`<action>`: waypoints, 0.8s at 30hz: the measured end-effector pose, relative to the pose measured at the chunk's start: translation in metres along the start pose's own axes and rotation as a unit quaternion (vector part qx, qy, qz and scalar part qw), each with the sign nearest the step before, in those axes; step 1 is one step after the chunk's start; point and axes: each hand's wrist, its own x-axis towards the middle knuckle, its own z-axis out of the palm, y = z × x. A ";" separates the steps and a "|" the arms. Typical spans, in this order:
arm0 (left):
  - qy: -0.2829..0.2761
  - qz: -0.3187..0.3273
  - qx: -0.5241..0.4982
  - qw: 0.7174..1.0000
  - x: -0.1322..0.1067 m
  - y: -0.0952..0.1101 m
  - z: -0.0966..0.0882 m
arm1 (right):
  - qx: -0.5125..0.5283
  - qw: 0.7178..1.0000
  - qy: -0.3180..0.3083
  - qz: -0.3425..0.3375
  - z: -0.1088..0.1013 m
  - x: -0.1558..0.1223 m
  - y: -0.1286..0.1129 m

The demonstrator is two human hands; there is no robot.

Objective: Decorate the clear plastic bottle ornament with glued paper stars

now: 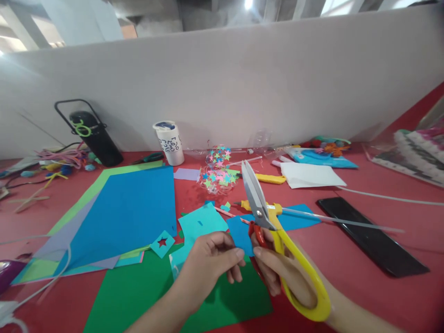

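Observation:
My right hand (280,273) is closed around a pair of scissors (255,196) with yellow and red handles. The blades point up and away from me, nearly together. Between my two hands is a small blue paper piece (241,236); the thumb and fingers of my left hand (211,259) pinch its left edge. My right thumb and fingertips touch its lower right side. Under my hands lie a green sheet (132,282) and a light turquoise sheet (197,222). A turquoise square with a star-shaped hole (168,237) rests left of my left hand.
Blue, purple and green sheets (138,203) are stacked at left. A white cup (169,145) and black bottle (99,138) stand by the partition. Star decorations (218,171), a yellow cutter (268,178), a glue gun (274,209), white paper (312,175) and a phone (371,236) lie ahead and right.

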 end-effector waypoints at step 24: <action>-0.046 -0.027 0.031 0.998 -0.003 0.008 -0.004 | -0.021 0.999 -0.033 0.005 -0.007 -0.012 0.000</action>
